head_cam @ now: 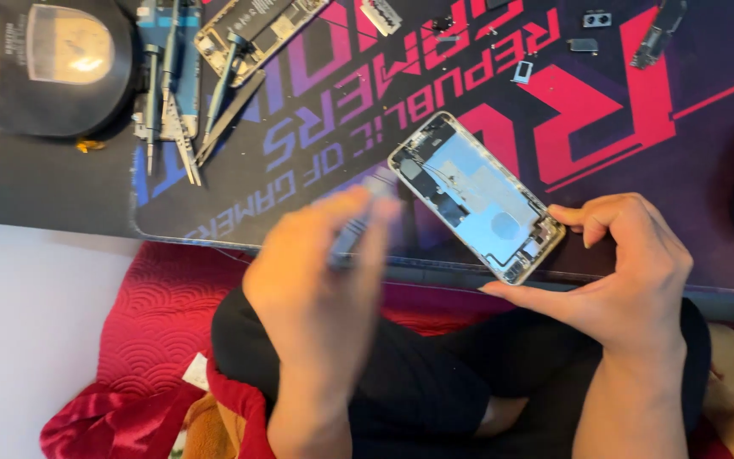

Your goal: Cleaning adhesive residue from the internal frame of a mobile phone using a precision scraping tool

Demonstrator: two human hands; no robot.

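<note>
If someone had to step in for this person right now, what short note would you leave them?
Left hand: blurred, gripping a thin grey tool whose tip is near the phone's upper end.
Right hand: pinching the lower corner of the opened phone, steadying it on the dark mat.
Done: phone is open, its insides exposed; small loose parts lie at the mat's top edge.
Spare tools and a second opened phone sit top left.
Left: cannot tell which parts are loose.

One view only — a camera worn on the head, looking steeply down over the person's lap onto the near edge of a dark desk mat (pixel 384 93). It sits close: the left hand (pixel 320 285) and right hand (pixel 622 272) fill the lower half, the mat's far side running past the top edge.
</note>
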